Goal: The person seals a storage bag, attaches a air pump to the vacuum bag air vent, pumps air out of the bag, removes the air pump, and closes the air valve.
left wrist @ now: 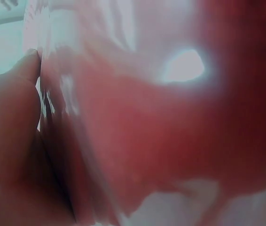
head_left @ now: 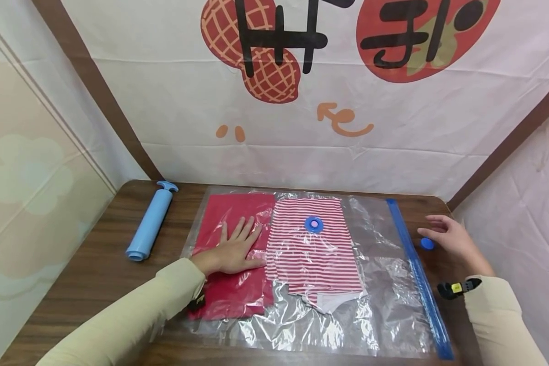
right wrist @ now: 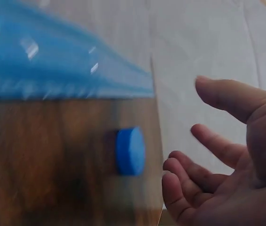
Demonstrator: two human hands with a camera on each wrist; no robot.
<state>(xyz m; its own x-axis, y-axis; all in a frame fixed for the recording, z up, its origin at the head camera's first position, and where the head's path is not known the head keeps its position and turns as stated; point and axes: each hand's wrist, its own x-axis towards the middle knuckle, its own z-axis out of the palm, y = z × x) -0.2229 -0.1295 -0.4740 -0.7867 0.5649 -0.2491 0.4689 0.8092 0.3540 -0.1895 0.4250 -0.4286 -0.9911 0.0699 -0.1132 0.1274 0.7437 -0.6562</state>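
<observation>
A clear vacuum storage bag (head_left: 384, 305) lies flat on the table, with a red folded cloth (head_left: 233, 300) and a red-and-white striped garment (head_left: 311, 254) inside it. My left hand (head_left: 235, 249) rests with spread fingers on the bag over the red cloth; in the left wrist view its thumb (left wrist: 11, 117) lies along the shiny film. Over the striped garment sits a round blue valve (head_left: 313, 224). My right hand (head_left: 453, 239) hovers with parted, loosely bent fingers beside a small blue cap (right wrist: 130, 151) on the table, holding nothing.
A light blue hand pump (head_left: 151, 223) lies on the wooden table (head_left: 91, 274) left of the bag. The bag's blue zip edge (head_left: 416, 269) runs between the bag and the cap. Printed fabric walls (head_left: 302, 162) stand behind and at both sides of the table.
</observation>
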